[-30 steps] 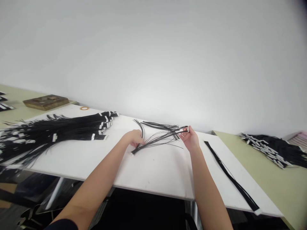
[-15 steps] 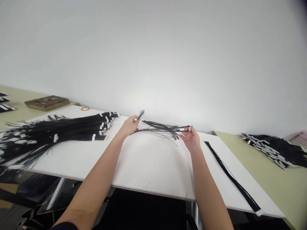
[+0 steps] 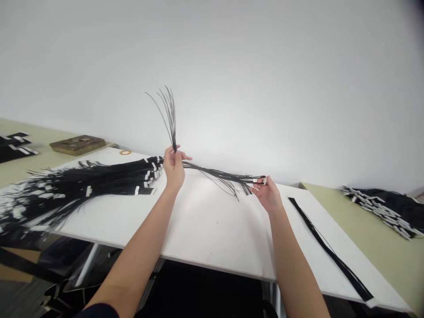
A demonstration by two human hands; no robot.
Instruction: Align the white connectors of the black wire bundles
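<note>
A bundle of thin black wires [image 3: 220, 173] stretches between my two hands above the white table. My left hand [image 3: 174, 168] is closed around one part of the bundle, and loose wire ends [image 3: 171, 115] fan upward out of its grip against the wall. At the other end, my right hand [image 3: 267, 194] pinches the wires near a small white piece. A few strands sag between the hands. Left of my left hand lies a big pile of black wire bundles [image 3: 112, 179] with white tags or connectors on their ends.
A single flat black wire strip [image 3: 327, 247] lies on the white table [image 3: 212, 234] at the right. An orange ring [image 3: 125, 152] and a brown block [image 3: 77, 145] sit at the back left. More tagged black bundles [image 3: 384, 210] rest on the yellowish surface at right.
My left hand has moved left and turned upward, lifting the wire ends so they now stand fanned out. My right hand keeps its pinch on the other end. The view has shifted slightly.
</note>
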